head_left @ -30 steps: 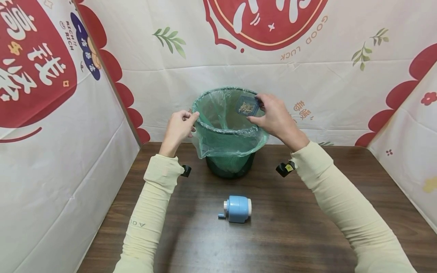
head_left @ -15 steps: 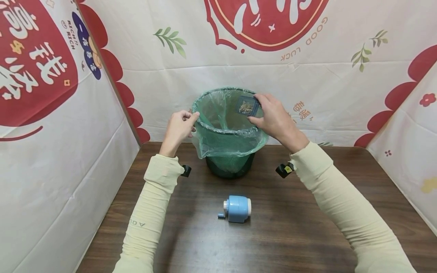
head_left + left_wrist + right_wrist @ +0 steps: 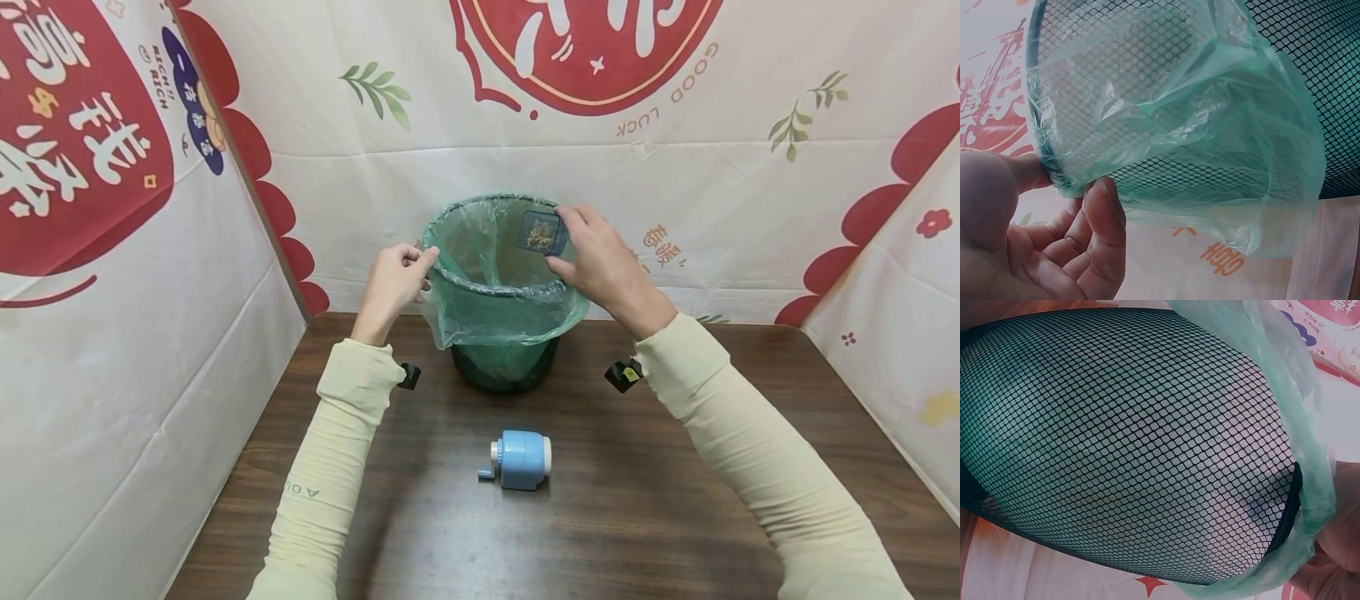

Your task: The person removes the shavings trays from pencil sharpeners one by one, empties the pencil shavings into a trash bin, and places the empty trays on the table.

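Observation:
A mesh wastebasket point(image 3: 498, 371) with a green plastic bag point(image 3: 510, 317) folded over its rim stands at the back of the table. My left hand point(image 3: 393, 283) pinches the left side of the rim and the bag; in the left wrist view, the thumb and fingers point(image 3: 1105, 209) meet there. With the thumb and fingers of my right hand point(image 3: 607, 267) I hold a small clear bluish shavings tray point(image 3: 542, 233), tilted over the wastebasket's opening. Pale pencil shavings show in it. The right wrist view has the mesh side point(image 3: 1129, 437), which hides the tray.
A blue crank pencil sharpener point(image 3: 522, 460) lies on the brown wooden table point(image 3: 637, 517), in front of the wastebasket and between my forearms. Printed white cloth point(image 3: 360, 192) hangs close behind the wastebasket and along both sides.
My right hand has shifted slightly left with the shavings tray, still above the wastebasket. The left hand stays on the rim, and the sharpener has not moved.

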Motion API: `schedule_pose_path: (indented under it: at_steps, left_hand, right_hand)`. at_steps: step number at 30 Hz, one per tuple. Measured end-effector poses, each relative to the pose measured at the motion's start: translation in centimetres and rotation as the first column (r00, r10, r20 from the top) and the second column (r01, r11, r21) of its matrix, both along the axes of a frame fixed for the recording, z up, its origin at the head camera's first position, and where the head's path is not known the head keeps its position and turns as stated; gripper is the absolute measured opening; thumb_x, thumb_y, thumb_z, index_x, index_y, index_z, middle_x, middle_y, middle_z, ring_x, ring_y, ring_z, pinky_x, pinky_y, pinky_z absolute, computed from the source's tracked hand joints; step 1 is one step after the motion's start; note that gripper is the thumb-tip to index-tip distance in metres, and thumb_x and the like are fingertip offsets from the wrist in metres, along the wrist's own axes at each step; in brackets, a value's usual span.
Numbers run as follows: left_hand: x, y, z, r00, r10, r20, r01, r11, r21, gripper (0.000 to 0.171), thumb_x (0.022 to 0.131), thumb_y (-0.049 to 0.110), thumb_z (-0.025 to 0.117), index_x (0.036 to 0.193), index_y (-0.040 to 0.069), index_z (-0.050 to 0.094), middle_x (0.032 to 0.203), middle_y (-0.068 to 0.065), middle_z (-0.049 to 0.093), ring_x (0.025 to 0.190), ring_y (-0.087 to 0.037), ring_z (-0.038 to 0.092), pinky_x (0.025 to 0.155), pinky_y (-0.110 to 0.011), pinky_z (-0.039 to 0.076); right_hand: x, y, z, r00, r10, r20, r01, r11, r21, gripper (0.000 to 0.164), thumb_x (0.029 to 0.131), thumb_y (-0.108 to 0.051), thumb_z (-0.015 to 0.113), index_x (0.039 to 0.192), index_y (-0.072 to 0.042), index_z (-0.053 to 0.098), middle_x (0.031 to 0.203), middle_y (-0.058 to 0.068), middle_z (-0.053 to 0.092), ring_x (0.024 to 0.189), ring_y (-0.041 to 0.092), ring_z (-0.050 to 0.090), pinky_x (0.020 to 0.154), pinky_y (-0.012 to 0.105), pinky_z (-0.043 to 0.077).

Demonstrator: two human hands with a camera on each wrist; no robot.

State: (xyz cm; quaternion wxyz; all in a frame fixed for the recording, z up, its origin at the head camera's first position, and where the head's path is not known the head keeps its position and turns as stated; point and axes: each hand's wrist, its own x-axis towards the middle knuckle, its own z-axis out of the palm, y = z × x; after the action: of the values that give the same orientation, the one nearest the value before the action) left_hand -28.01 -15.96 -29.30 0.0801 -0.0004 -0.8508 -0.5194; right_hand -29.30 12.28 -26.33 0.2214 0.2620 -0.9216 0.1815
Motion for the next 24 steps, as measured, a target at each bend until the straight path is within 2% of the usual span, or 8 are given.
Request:
schedule_pose_path:
  at_steps: [15,22,24]
  left_hand:
    - [-0.07,-0.07,0.07,1.000,-0.008,-0.002,0.008,1.000,-0.003,0.037,0.100,0.041,0.057,0.097,0.005,0.064,0.096,-0.011,0.064,0.087,-0.034,0.068,0.059,-0.029,0.056]
    - [-0.17,-0.01,0.02,1.000,-0.007,0.006,0.007,1.000,0.004,0.036,0.100,0.041,0.058,0.096,0.005,0.063,0.095,-0.011,0.064,0.087,-0.034,0.068,0.070,-0.041,0.059]
    - [-0.18,0.00,0.02,1.000,-0.006,0.006,0.006,1.000,0.003,0.036,0.100,0.040,0.058,0.096,0.005,0.063,0.097,-0.011,0.064,0.087,-0.034,0.068,0.069,-0.040,0.059]
  right_hand:
    - [0.15,-0.32,0.03,0.997,0.014,-0.080,-0.011,0.999,0.044,0.067,0.086,-0.008,0.077,0.141,0.011,0.043,0.138,0.028,0.047,0.130,0.040,0.046,0.107,0.049,0.042]
    - [0.14,-0.32,0.05,0.991,0.038,-0.126,-0.028,0.997,0.078,0.067,0.085,-0.006,0.077,0.140,0.011,0.044,0.137,0.028,0.048,0.129,0.040,0.047,0.106,0.049,0.043]
    - [0.16,-0.34,0.08,0.989,0.047,-0.140,-0.035,0.996,0.087,0.067,0.084,-0.006,0.077,0.140,0.011,0.044,0.137,0.028,0.048,0.128,0.040,0.047,0.105,0.049,0.043]
